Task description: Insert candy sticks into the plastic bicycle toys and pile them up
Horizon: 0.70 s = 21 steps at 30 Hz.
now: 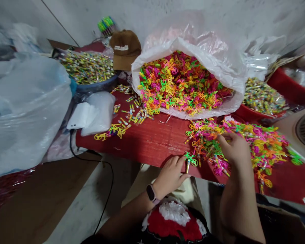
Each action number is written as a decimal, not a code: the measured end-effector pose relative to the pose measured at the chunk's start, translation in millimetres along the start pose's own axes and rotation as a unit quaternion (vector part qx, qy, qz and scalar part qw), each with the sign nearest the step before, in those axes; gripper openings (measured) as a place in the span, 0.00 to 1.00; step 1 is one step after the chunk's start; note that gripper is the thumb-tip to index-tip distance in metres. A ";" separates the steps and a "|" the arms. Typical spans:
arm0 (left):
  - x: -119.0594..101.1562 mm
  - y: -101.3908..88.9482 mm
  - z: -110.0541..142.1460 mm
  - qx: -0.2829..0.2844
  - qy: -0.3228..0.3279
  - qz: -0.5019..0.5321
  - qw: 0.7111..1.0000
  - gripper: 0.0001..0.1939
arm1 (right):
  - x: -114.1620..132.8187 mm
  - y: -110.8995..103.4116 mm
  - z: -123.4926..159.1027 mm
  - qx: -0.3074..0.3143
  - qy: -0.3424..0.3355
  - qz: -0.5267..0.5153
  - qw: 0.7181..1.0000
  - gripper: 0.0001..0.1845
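At the table's front edge, my left hand (169, 174), with a dark watch on its wrist, has its thumb and forefinger around a green plastic toy bicycle (191, 159). A small printed tube (187, 166) hangs below that toy. Farther right, my right hand (235, 146) reaches into a pile of colourful toy bicycles (263, 142) in pink, yellow, orange and green, many with tubes attached. Its fingers are bent together over the pile, and what lies between them is hidden.
Behind stands an open white sack (218, 62) full of plastic toy bicycles. Loose printed tubes (134, 113) lie on the red table (152, 142). Tubs of tubes (91, 67) stand at both sides. A white power bank (78, 115) trails a black cable. A fan (302, 132) stands right.
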State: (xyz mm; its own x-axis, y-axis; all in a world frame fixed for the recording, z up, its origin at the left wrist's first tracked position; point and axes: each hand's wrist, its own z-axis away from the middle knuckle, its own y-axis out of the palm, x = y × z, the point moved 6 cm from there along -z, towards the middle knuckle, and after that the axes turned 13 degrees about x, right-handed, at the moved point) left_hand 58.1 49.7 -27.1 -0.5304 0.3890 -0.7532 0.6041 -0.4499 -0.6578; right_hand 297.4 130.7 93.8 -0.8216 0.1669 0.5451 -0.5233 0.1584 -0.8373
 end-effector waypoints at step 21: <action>130.4 -223.8 -19.8 -0.228 -0.417 -0.245 0.845 0.40 | 59.7 172.9 110.8 0.147 -0.345 -0.148 0.915 0.10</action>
State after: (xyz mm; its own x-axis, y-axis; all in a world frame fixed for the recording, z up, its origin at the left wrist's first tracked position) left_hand -134.5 217.1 21.8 -0.9031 -0.3484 -0.2509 0.2562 0.0317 -0.9661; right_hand 132.9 60.2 -23.2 -0.5288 -0.5112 0.6776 -0.7007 -0.1877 -0.6883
